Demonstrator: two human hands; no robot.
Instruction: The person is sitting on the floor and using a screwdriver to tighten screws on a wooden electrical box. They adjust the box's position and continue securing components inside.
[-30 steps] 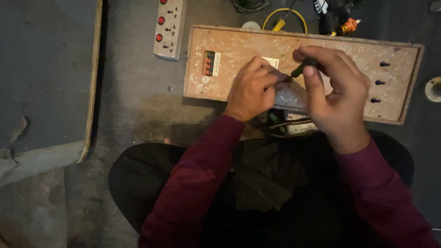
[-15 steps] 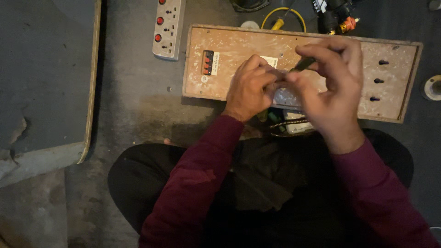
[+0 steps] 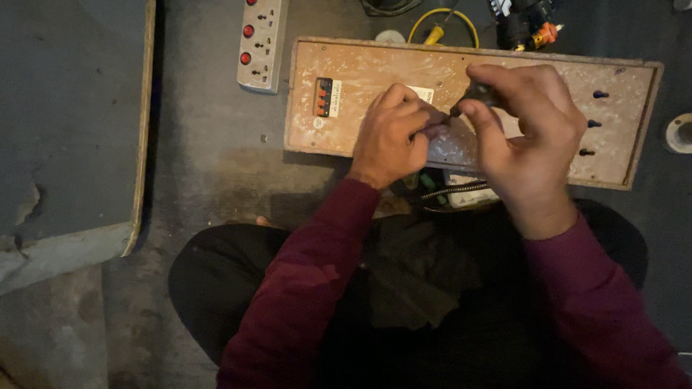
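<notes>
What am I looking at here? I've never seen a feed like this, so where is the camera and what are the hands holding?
There is no machine here: a seated person works with two bare hands. The one picture comes from a camera on the person's head, looking straight down, so you see maroon sleeves and a dark lap at the bottom.

On the floor in front lies a long wooden board with a small orange and black part on it and three slots near its right end. Above its left corner is a white power strip with red switches. A yellow cable loop and an orange and black tool lie beyond the board.

The left hand pinches something small that I cannot make out. The right hand grips a dark tool, its tip meeting the left fingers.
</notes>
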